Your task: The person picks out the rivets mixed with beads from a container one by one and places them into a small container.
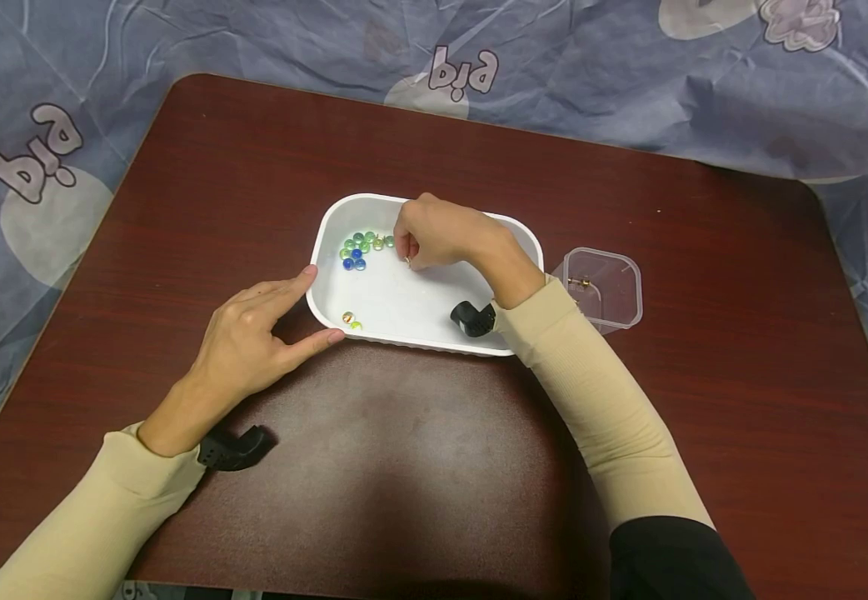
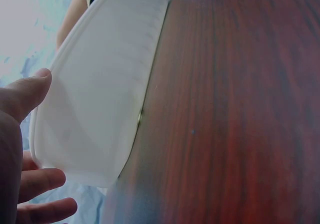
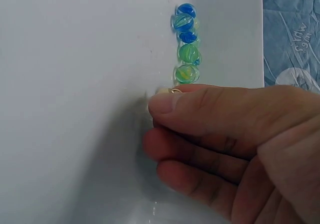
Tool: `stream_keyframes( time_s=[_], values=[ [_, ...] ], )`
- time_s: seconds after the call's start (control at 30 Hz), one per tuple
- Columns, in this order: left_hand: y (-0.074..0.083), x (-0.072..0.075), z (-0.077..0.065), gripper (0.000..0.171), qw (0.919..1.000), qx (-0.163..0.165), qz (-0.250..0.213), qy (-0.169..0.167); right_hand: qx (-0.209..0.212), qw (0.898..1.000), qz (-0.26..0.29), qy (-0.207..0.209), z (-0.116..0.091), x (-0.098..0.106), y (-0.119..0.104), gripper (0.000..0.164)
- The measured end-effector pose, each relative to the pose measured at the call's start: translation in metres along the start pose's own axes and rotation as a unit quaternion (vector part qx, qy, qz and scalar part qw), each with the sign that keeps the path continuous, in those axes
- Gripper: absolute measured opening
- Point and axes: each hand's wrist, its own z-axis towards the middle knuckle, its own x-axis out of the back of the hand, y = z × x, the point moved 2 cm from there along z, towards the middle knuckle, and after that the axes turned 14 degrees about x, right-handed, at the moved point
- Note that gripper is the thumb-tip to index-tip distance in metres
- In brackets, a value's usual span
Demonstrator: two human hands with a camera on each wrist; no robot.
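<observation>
A white tray (image 1: 411, 308) holds a cluster of green marbles (image 1: 364, 247) and blue marbles (image 1: 348, 264) at its left side. Two more marbles (image 1: 348, 317), one orange-and-white and one yellowish, lie in the near left corner. Over the tray, my right hand (image 1: 441, 232) pinches a small shiny gold-coloured piece (image 3: 175, 90) between thumb and forefinger; the fingers hide most of it. My left hand (image 1: 242, 337) rests against the tray's left end, fingers extended and thumb at the near rim. In the left wrist view its fingers touch the tray's outer wall (image 2: 100, 83).
Just right of the tray stands a clear plastic box (image 1: 621, 287) with small gold-coloured pieces (image 1: 579, 282) inside. Both sit on a dark reddish-brown table (image 1: 404, 467). A grey-blue printed cloth (image 1: 254, 42) hangs behind it. Each wrist wears a black camera (image 1: 233, 450).
</observation>
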Motion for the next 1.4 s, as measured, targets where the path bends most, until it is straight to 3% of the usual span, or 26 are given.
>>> stream_keyframes(
  time_s=[0.87,1.4],
  values=[
    [0.002,-0.002,0.002,0.086,0.9999,0.005,0.003,-0.011,0.013,0.999,0.026,0.034,-0.01,0.013,-0.001,0.019],
    [0.001,0.0,0.0,0.083,1.0,0.0,-0.001,0.004,0.027,0.996,0.045,0.067,-0.021,0.024,-0.007,0.018]
  ],
)
